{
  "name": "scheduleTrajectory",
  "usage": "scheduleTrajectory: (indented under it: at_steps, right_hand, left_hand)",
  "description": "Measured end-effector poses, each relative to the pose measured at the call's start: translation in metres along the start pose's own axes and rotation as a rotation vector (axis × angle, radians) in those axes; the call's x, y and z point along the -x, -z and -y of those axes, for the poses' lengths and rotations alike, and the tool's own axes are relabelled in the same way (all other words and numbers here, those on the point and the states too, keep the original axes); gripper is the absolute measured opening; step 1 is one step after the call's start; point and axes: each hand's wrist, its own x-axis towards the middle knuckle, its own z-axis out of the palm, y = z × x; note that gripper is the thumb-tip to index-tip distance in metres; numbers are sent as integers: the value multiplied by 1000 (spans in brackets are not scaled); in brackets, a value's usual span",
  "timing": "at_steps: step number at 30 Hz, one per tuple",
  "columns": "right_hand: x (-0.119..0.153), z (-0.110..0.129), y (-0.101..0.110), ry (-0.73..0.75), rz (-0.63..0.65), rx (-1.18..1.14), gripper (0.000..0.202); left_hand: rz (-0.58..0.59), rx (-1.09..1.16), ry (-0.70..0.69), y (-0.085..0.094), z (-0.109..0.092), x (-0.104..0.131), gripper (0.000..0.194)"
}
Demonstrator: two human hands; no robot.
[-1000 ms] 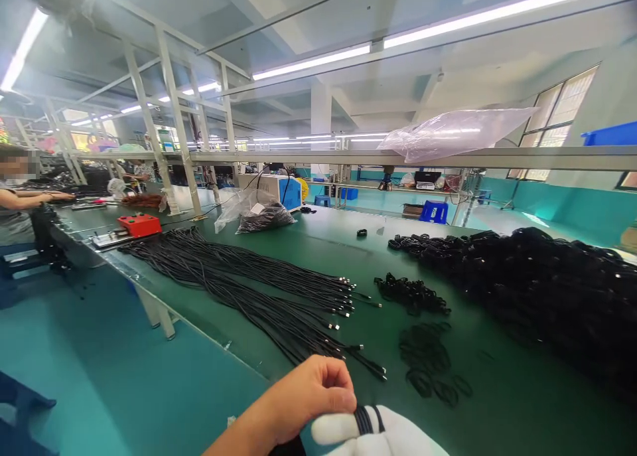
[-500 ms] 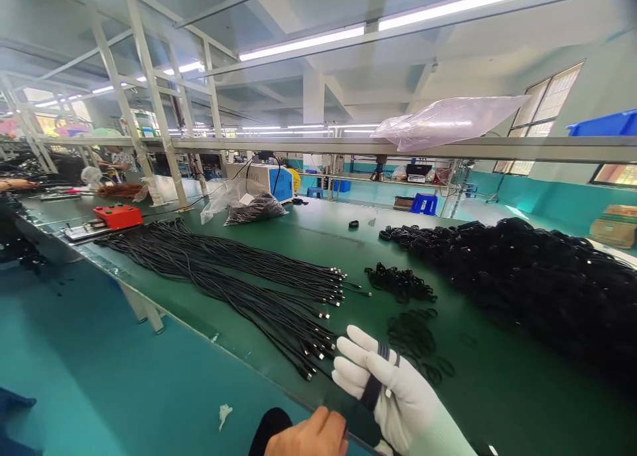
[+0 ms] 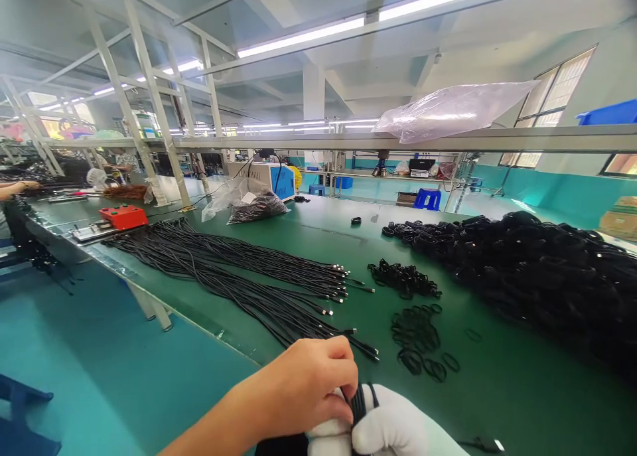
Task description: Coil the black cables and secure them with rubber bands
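Note:
My bare left hand (image 3: 311,383) reaches in from the lower left, fingers closed in a pinch. It meets my right hand (image 3: 393,423), in a white glove with its fingers curled. Between the two hands, black cable (image 3: 359,403) lies in tight loops against the gloved fingers. A thin black band (image 3: 374,395) goes round one gloved finger. Both hands partly hide the loops. Just beyond my hands, long black cables (image 3: 239,270) lie side by side with their metal plugs (image 3: 373,353) toward me. Loose black rubber bands (image 3: 415,330) lie on the green table (image 3: 318,240).
A large heap of coiled black cables (image 3: 537,263) fills the right side. A smaller pile of black bands (image 3: 403,278) sits before it. Farther left are a red device (image 3: 123,217), a plastic bag (image 3: 256,204) and a blue-and-white machine (image 3: 281,180). A cable plug (image 3: 490,445) lies at the lower right.
My left hand has come up and right onto the loops at my right hand. The gloved fingers, spread before, are now curled and lower. Plug ends once behind the glove now show.

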Motion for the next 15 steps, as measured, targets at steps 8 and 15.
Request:
scheduleTrajectory:
  at_steps: [8,15]
  right_hand:
    - [-2,-6,19,-68,23,-32,24]
    - [6,-8,24,12,-107,73,29]
  left_hand:
    - [-173,41,-44,-2,18,-7,12]
    - [72,-75,-64,7,2,-13,15]
